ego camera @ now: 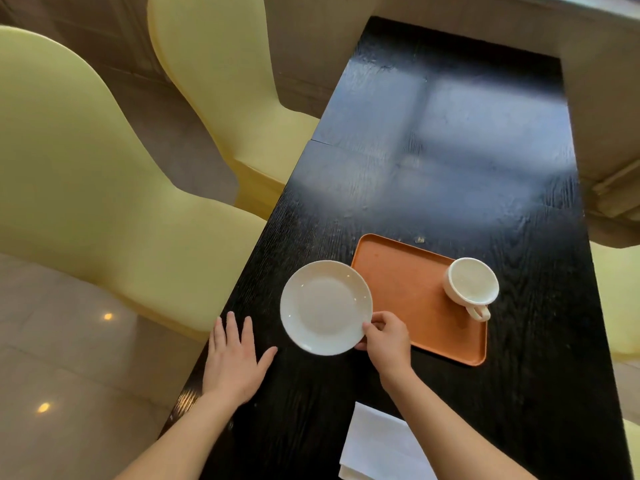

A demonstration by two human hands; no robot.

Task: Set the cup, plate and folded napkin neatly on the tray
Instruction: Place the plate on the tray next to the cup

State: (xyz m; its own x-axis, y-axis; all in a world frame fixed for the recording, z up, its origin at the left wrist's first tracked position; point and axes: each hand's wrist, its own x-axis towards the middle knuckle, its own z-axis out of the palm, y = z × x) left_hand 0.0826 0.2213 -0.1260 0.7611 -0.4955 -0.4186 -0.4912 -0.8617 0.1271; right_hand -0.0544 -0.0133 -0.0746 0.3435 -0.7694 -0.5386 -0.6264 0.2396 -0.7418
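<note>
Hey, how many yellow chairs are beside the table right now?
2 clearly, both along the black table's left side: one chair near the left hand, one chair farther up. Yellow slivers at the right edge may be more chairs, mostly out of view.

A long black wooden table (450, 140) carries everything. On it lie an orange tray (408, 292), a folded white napkin (377, 448) at the near edge, and the flat left hand (233, 362).

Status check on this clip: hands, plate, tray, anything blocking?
Right hand gripping plate rim, left of tray. Left hand flat on table. Cup at tray's far right corner. Napkin off tray. Nothing blocking.
</note>
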